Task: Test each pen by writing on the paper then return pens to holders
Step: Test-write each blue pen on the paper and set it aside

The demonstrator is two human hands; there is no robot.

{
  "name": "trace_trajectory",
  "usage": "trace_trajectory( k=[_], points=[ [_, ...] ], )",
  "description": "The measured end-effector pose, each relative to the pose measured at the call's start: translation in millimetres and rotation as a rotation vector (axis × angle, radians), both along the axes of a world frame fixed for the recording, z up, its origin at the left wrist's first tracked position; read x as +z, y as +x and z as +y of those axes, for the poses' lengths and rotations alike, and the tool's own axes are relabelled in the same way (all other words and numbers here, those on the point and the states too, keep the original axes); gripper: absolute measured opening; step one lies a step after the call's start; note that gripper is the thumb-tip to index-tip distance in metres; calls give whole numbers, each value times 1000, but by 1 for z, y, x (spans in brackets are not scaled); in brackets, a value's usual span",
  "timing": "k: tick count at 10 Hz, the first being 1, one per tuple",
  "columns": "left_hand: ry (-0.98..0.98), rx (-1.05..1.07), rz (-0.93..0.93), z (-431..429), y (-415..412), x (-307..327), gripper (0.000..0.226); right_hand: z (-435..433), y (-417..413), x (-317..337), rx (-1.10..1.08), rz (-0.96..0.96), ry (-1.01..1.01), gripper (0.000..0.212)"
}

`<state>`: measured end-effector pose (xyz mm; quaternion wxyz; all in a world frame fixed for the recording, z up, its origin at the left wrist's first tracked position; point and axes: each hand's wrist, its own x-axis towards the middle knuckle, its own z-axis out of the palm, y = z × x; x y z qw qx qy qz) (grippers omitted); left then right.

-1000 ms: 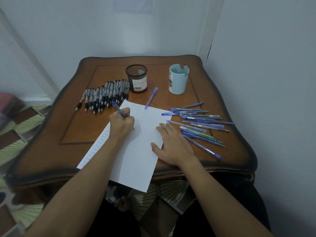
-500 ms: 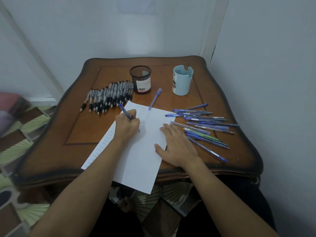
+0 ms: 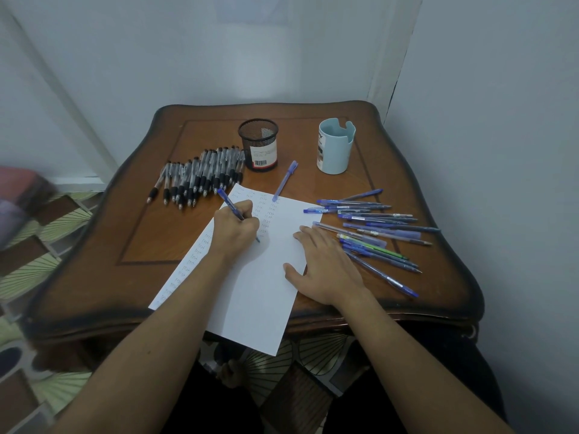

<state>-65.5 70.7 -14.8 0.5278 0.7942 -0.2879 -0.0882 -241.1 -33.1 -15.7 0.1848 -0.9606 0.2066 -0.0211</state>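
Over the white paper sheet (image 3: 260,296), the left hand (image 3: 236,228) grips a blue ballpoint pen (image 3: 228,202), seemingly writing its test mark; the right hand (image 3: 326,267) lies flat, pinning the sheet. Next, probably, lifting that pen toward the black mesh holder (image 3: 258,142).

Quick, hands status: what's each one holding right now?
Left hand: grips a blue pen, tip down on the paper.
Right hand: open, fingers flat on the paper's right edge, holding nothing.
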Motion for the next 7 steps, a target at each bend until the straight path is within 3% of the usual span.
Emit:
trace_trajectory(
  k=[2, 3, 4, 7],
  points=[
    [21, 25, 20, 1, 1, 2, 30, 0, -1, 1, -5, -16, 13, 70],
    [10, 64, 101, 0, 5, 3, 13, 0, -2, 2, -6, -22, 22, 70],
    [-46, 100, 189, -1, 7, 10, 11, 1, -2, 3, -3, -25, 26, 70],
    [21, 66, 83, -14, 16, 23, 27, 1, -2, 3, -7, -20, 29, 69]
  ],
)
